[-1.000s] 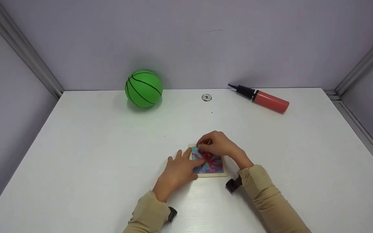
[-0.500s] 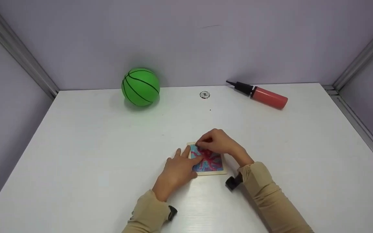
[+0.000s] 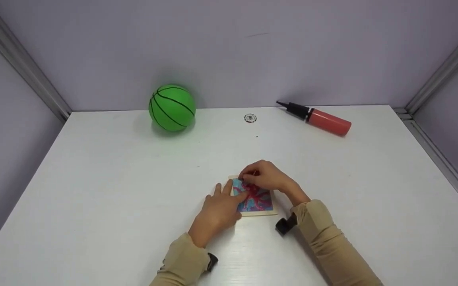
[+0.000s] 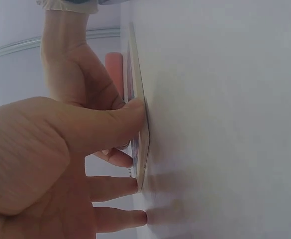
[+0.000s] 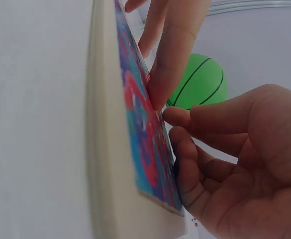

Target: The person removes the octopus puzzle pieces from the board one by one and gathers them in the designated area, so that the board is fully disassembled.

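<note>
Below centre of frame, the board (image 3: 259, 204) lies on the desk (image 3: 94, 198), our left hand (image 3: 218, 207) spread over its left side; our right hand (image 3: 266, 176) curls at its top, any grip hidden. We'd best brace it firmly, working gently.

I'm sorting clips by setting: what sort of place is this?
Probably a small recording booth: pale panels with metal-looking framing enclose a white table, and a few unrelated items, such as a green ball, sit spaced out on it.
</note>
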Available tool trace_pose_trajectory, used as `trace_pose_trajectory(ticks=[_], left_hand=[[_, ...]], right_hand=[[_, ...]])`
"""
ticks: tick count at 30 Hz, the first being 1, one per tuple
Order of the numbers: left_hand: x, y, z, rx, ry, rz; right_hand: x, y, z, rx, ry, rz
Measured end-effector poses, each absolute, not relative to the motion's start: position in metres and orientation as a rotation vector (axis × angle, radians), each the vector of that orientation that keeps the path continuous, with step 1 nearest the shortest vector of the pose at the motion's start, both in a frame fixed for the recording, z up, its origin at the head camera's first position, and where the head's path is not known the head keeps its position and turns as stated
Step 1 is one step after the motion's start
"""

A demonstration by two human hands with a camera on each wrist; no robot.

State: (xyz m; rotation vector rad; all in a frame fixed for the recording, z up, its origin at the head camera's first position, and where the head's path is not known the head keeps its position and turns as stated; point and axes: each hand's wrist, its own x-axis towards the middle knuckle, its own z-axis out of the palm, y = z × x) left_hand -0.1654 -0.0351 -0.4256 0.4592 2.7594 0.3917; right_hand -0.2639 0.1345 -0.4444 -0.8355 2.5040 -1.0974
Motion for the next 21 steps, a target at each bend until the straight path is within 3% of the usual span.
trace_pose_trajectory(ticks=[21], left_hand=[[-0.1676, -0.0372, -0.428, 0.48, 2.745, 0.358]], right_hand=[[-0.2618, 0.135, -0.4413, -0.722, 2.447, -1.178]])
